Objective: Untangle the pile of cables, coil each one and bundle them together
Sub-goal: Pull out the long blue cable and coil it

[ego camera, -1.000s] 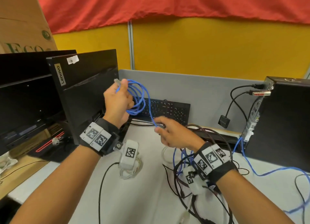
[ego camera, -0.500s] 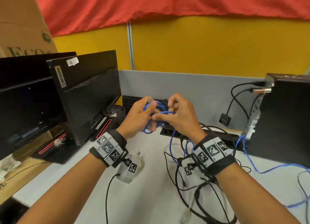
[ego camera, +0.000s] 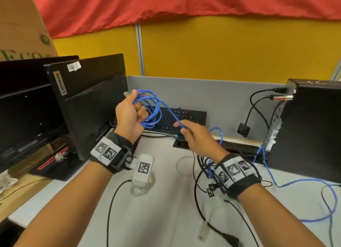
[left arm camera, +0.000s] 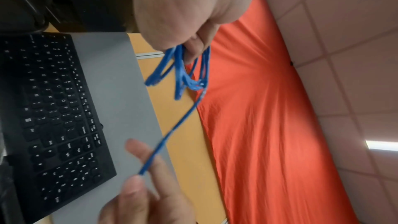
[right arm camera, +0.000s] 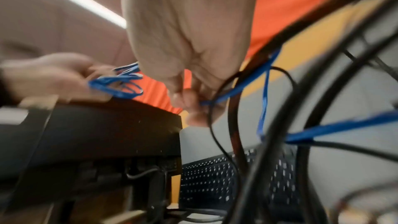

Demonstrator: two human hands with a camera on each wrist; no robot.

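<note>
I've got the left hand (ego camera: 131,115) up over the far-left part of the desk (ego camera: 162,206), fingers curled tight round a bunch of loops of the blue cable (ego camera: 151,110); its clear plug sticks out past the thumb side. The right hand (ego camera: 195,136) sits lower and to the right, pinching the free run of that cable between thumb and fingertips (right arm camera: 189,98), w/ the strand stretched taut between both hands in front of the keyboard (ego camera: 177,119).

Risks as I judge them:
- The blue tail drops near-right into the black cable tangle (ego camera: 204,172) under my right wrist, then seems to trail far right toward the black PC box (ego camera: 311,128). Can't tell if that end is plugged in there. If it is, pulling more slack could snag, or yank the port.
- Black leads loop right across the right wrist cam, touching or v. close to the wrist. The next wrap could drag them up w/ the blue one and knot things worse.
- Loops in the left hand look uneven; if the grip loosens while reaching for the next length, the coil could spring open.
- The white adapter (ego camera: 143,170) and its cord sit near-left, just beside the left wrist; a forearm drop could sweep it.
</note>
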